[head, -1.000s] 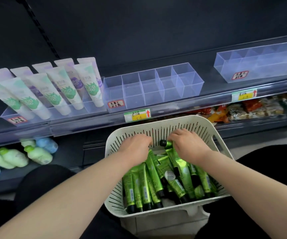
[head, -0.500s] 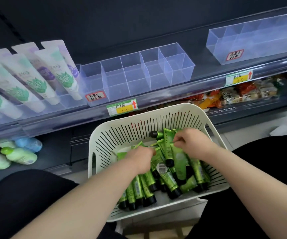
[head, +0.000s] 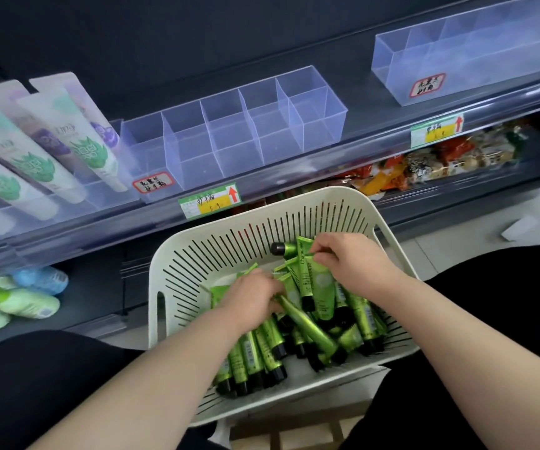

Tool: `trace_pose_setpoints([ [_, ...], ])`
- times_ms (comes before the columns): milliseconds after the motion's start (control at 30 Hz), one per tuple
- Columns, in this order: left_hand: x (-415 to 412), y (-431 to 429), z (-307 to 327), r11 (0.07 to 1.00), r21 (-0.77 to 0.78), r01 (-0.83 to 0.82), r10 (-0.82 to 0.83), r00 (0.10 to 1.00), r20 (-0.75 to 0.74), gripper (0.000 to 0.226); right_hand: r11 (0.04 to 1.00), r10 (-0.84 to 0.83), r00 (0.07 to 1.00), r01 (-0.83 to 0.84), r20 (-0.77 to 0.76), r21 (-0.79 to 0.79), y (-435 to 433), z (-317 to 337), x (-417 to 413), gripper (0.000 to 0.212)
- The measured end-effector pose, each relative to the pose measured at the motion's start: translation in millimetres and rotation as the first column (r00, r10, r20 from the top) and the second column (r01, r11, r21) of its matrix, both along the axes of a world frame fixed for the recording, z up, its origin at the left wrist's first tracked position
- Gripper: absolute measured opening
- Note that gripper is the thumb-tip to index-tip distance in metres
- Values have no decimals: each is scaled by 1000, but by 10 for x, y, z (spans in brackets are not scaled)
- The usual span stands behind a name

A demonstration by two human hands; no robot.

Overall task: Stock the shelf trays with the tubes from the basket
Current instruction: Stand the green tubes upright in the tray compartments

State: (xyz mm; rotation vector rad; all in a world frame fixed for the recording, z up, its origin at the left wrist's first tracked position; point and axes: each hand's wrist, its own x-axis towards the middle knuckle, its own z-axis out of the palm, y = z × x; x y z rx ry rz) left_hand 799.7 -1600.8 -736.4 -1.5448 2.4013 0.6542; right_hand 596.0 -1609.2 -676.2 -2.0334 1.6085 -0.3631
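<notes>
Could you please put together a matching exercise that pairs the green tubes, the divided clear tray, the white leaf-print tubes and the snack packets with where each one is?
Things:
1. green tubes
2. divided clear tray
3. white leaf-print tubes
4. snack packets

Places:
A. standing at the left end of the shelf
B. under the shelf, at the right
C. in the white basket
D. on the shelf, in the middle, just beyond the basket

Pairs: 1-C, 2-D, 3-A, 4-B
</notes>
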Motion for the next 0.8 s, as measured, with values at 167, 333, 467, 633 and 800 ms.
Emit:
trace_pose_setpoints([
  [167,40,-13,320,990,126,-58,81,978,-193,21,1000,1,1000,-1,13,-25,-4,113,23,11],
  [333,171,-39,754,924,98,-369,369,798,-477,21,986,-19,999,26,41,-167,-31,387,16,11],
  [467,217,-167,1296,867,-206,-454,294,799,-525,13,920,-40,999,44,18,-388,-67,746,-2,9],
  [633,213,-425,1975,713,-353,-605,263,698,-666,16,816,-169,983,183,76,-548,-223,1351,-80,14],
  [800,3,-835,2381,592,-180,-786,290,416,-862,27,737,-281,941,338,189,-585,-560,1806,-176,19],
])
